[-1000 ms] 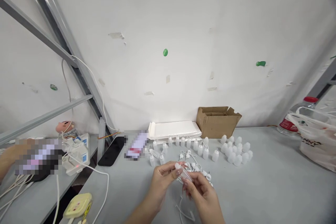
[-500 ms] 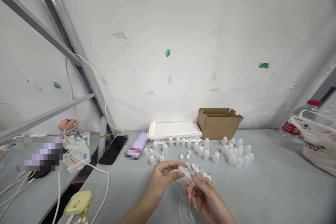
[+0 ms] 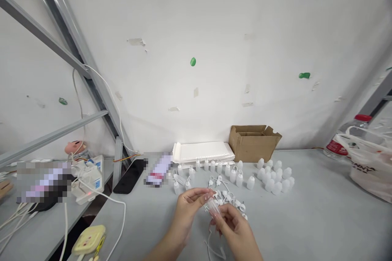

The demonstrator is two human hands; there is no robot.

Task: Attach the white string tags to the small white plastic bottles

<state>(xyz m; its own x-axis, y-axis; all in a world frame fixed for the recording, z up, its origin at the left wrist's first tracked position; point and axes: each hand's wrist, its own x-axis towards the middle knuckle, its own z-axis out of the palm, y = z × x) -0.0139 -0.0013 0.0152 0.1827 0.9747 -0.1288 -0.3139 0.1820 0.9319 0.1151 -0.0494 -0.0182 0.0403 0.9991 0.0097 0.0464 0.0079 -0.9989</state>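
Observation:
My left hand (image 3: 188, 208) and my right hand (image 3: 234, 228) meet low in the middle of the view, over the grey table (image 3: 306, 220). Between their fingertips they pinch one small translucent white bottle (image 3: 211, 205), held tilted. Right behind the hands lies a heap of small white caps with loops (image 3: 228, 197). Farther back stands a row of capped small bottles (image 3: 211, 166), and to its right a cluster of uncapped white bottles (image 3: 277, 176). A loose white cap strap (image 3: 211, 246) lies near my right wrist.
A brown cardboard box (image 3: 253, 142) and a flat white tray stack (image 3: 203, 151) stand against the wall. A black phone (image 3: 130, 176) lies left of them. At the right edge are a plastic bag (image 3: 370, 169) and a red-capped water bottle (image 3: 346, 140). Chargers and cables (image 3: 88, 177) crowd the left.
Both hands stay together on the small bottle; the fingers have shifted slightly and the bottle now tilts more steeply. The view has drifted a little.

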